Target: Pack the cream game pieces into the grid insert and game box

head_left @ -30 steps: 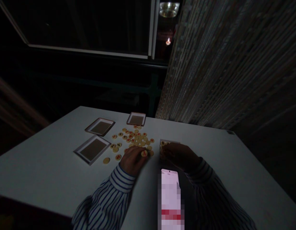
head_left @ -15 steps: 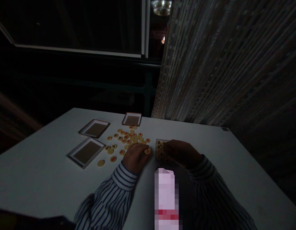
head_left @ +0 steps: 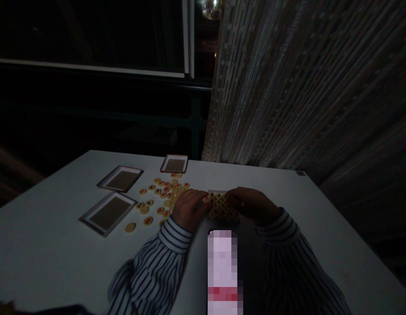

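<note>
My left hand [head_left: 187, 211] pinches a round xiangqi piece [head_left: 206, 199] with a red character, at the left edge of a small box [head_left: 216, 191]. Rows of similar pieces [head_left: 221, 206] fill much of that box, some marked in dark characters and some in red. At the box's right side, my right hand [head_left: 257, 204] has its fingers curled together by the rim; whatever is between them is hidden. Loose pieces [head_left: 148, 221], some face up with red or dark characters and some blank side up, are scattered left of my left hand, which covers part of the pile.
On the white table [head_left: 51, 245] sit a near-left tray [head_left: 91, 223], a tray behind it [head_left: 102, 186] and a far tray [head_left: 162, 170]. A phone with a blurred screen [head_left: 222, 262] lies in front of the box. Behind the table hangs a string curtain [head_left: 248, 109].
My left hand has carried the piece rightward from beside the loose pile to the box's left edge. My right hand has drawn back slightly, uncovering more pieces. The view has shifted a little right.
</note>
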